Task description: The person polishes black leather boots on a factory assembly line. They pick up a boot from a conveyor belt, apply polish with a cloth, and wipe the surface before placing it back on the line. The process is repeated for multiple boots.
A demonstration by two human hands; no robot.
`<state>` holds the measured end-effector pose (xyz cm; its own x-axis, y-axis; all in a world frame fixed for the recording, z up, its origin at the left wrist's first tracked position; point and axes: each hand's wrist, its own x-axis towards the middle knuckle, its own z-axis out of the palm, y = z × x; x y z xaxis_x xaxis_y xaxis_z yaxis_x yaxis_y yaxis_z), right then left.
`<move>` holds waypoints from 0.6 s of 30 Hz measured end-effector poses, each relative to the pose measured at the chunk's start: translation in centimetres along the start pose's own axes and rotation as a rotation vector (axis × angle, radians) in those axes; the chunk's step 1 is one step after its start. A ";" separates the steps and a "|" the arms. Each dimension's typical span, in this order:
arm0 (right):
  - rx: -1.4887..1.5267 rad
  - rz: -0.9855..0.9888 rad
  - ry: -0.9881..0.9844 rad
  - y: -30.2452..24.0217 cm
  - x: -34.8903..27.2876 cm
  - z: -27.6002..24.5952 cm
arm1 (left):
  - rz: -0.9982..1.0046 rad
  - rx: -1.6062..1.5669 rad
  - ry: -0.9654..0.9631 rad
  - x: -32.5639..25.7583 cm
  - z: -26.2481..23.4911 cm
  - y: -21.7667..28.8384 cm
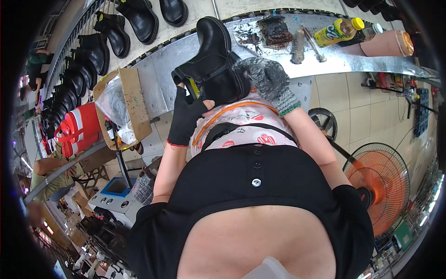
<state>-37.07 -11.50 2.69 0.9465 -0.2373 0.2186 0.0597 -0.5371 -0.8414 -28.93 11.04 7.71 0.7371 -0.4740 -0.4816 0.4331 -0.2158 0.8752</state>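
Two black ankle boots lie close together at the near edge of the metal bench. The farther boot (211, 42) points its toe away from me. The nearer boot (227, 86) lies over the edge by my lap, with yellow showing at its opening. My left hand (188, 109), in a black fingerless glove, is closed on the opening end of the nearer boot, thumb on its side. My right hand (268, 81), in a stained grey knitted glove, is closed against that boot's other end. Its fingertips are partly hidden.
A dark block (276, 30) sits on stained paper, beside a worn brush (298, 46), bottles (339, 31) and a pink cup (388, 44). Black boots (139, 21) line the conveyor beyond. An open carton (134, 90) stands left; an orange fan (378, 186) stands right.
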 end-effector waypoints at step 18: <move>-0.102 -0.001 -0.280 -2.4 -2.9 -7.3 | -0.156 -0.319 -0.040 -0.7 2.6 -0.6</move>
<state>-42.27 -15.42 7.68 0.9979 -0.0117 0.0630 0.0423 -0.6188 -0.7844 -31.06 9.29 7.66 0.6310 -0.4912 -0.6005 0.6839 -0.0134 0.7295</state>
